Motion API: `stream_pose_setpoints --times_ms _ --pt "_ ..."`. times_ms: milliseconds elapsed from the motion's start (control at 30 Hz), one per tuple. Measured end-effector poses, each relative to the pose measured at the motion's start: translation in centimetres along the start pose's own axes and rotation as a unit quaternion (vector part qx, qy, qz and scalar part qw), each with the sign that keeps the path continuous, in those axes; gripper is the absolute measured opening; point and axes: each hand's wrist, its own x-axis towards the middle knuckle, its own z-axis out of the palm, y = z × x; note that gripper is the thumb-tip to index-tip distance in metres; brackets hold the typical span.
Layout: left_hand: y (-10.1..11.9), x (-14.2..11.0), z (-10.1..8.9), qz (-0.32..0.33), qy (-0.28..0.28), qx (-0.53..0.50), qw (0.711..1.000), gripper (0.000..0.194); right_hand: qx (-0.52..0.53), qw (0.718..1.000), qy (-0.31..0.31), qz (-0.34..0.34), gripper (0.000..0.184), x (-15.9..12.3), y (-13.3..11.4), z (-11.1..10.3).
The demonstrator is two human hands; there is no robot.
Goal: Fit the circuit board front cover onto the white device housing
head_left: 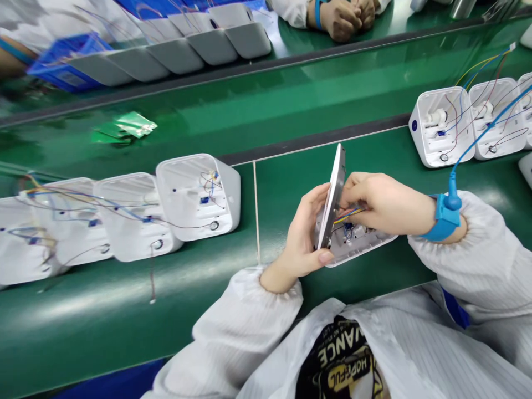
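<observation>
My left hand (302,235) grips a thin white cover panel (334,191), held upright on edge over an open white housing (361,243) that lies on the green bench. My right hand (384,200) reaches in from the right, fingers pinched on the coloured wires (348,215) that run between panel and housing. A blue wrist strap (445,213) with a blue coiled lead sits on my right wrist.
A row of open white housings (195,197) with loose wires stands to the left, more such housings (443,126) at the right. A green conveyor belt (266,105) runs behind, with a green bag (135,124) on it. Another person's hands (347,15) rest beyond it, beside grey shells (216,39).
</observation>
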Motion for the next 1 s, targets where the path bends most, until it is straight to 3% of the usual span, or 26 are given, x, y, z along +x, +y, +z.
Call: stream_pose_setpoints --times_ms 233,467,533,767,933,1000 --pt "0.4 0.1 -0.1 0.014 -0.008 -0.004 1.000 0.089 0.073 0.996 -0.054 0.010 0.007 0.0 0.5 -1.5" --pt "0.4 0.0 -0.1 0.008 -0.011 -0.005 1.000 0.090 0.105 0.991 -0.043 0.064 0.011 0.2 0.8 -1.2" --pt "0.4 0.0 -0.2 0.007 -0.013 -0.002 1.000 0.089 0.078 0.995 -0.038 0.057 0.011 0.3 0.7 -1.0" --pt "0.9 -0.2 -0.2 0.000 -0.028 0.012 1.000 0.088 -0.107 0.989 -0.075 -0.074 0.008 0.6 1.2 -0.3" --pt "1.0 -0.3 -0.3 0.016 -0.034 0.054 0.998 0.084 -0.191 0.972 -0.005 -0.135 0.016 0.6 2.4 0.2" --pt "0.8 -0.5 -0.3 0.014 -0.036 0.061 0.997 0.087 -0.211 0.969 0.020 -0.125 0.014 0.6 2.8 0.3"
